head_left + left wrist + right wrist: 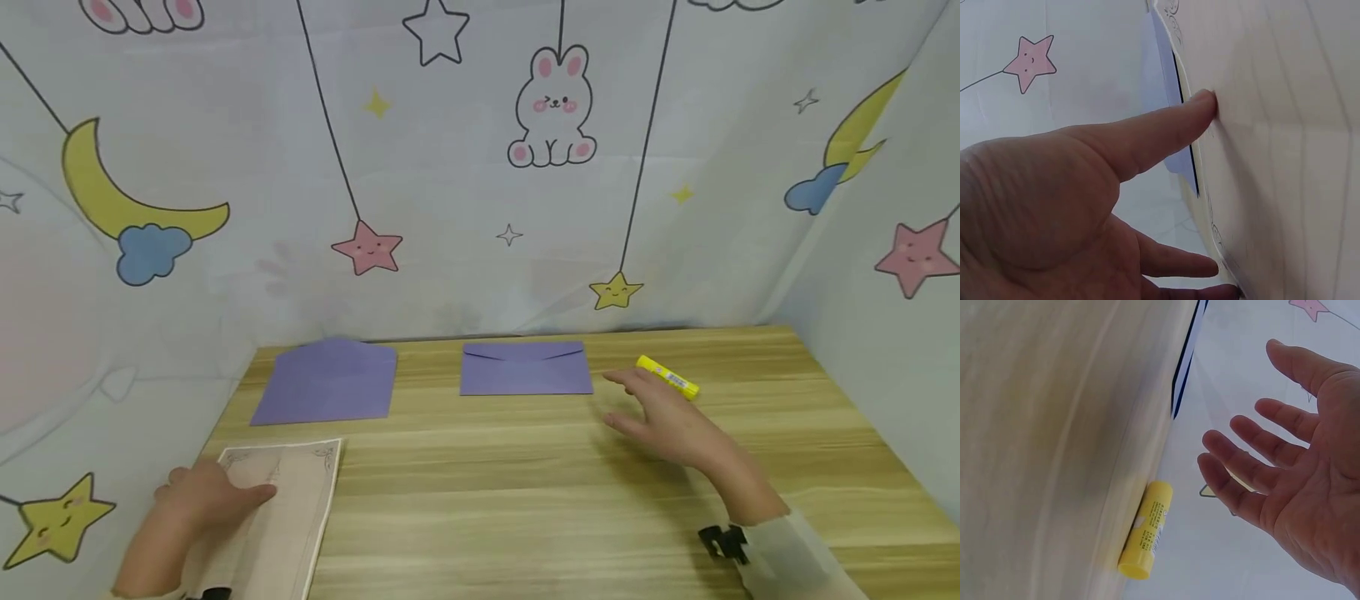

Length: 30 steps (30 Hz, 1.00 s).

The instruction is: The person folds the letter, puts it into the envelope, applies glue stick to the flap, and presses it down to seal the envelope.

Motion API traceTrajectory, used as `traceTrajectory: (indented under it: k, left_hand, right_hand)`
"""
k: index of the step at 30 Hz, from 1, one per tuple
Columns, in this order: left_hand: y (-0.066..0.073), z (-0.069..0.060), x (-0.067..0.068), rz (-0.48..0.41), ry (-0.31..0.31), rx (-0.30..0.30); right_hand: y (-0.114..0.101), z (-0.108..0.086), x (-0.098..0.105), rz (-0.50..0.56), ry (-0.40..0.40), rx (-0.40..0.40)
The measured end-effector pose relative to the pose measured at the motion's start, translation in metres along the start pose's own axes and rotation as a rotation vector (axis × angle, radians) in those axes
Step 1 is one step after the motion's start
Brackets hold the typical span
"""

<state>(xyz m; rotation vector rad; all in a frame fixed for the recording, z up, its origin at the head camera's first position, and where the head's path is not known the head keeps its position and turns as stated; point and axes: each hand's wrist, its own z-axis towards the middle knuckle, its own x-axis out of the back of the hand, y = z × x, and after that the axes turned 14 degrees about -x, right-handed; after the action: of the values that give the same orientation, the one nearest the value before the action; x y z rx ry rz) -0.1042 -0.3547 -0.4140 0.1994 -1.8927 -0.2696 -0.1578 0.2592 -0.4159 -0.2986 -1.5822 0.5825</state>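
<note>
Paper (291, 521) touches the spread left hand (204, 500); right hand (669, 422) hovers, relaxed

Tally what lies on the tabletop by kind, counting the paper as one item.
Purple envelopes: 2
Yellow tube: 1
Lined paper: 1
Total: 4

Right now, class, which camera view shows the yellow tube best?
Right wrist view: the yellow tube appears large and whole, printing visible. The head view shows it smaller, beside the right hand; the left wrist view lacks it.
</note>
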Motion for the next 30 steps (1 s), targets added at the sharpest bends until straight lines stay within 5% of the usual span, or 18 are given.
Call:
traceTrajectory:
  k: [12, 19, 30]
  left_hand:
    - [0.002, -0.003, -0.007, -0.046, -0.016, 0.079]
    - [-0.003, 0.0, -0.007, -0.044, -0.022, 0.017]
    - [-0.002, 0.013, -0.002, -0.165, 0.141, -0.044]
  right_hand:
    - [0.003, 0.0, -0.007, -0.005, -0.017, -0.018]
    - [0.002, 0.002, -0.009, -0.014, -0.02, -0.002]
    - [0.002, 0.003, -0.005, -0.02, -0.024, -0.024]
